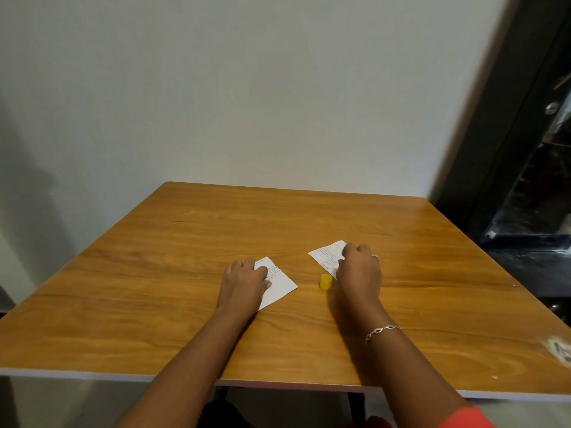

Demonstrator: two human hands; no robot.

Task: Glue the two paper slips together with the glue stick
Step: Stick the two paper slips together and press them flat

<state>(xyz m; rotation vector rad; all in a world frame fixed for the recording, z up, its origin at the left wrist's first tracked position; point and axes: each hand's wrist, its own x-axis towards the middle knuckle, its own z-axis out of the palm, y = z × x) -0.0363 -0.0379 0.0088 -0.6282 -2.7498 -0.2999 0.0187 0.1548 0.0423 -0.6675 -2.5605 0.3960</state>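
Note:
Two white paper slips with printed text lie on the wooden table (185, 242). My left hand (244, 281) rests on the left slip (281, 285), with loosely bent fingers and the thumb pressing it flat. My right hand (358, 270) is curled like a fist over the right slip (324, 254) and covers that slip's near right part. A small yellow cap (325, 281) stands on the table just left of my right hand. The glue stick's body is nowhere on the table; it seems to be hidden inside my right fist.
The table stands against a pale wall. A dark cabinet (525, 180) is at the right. A worn sticker (559, 350) marks the table's near right corner. Bare wood surrounds the slips, and the near edge runs below my forearms.

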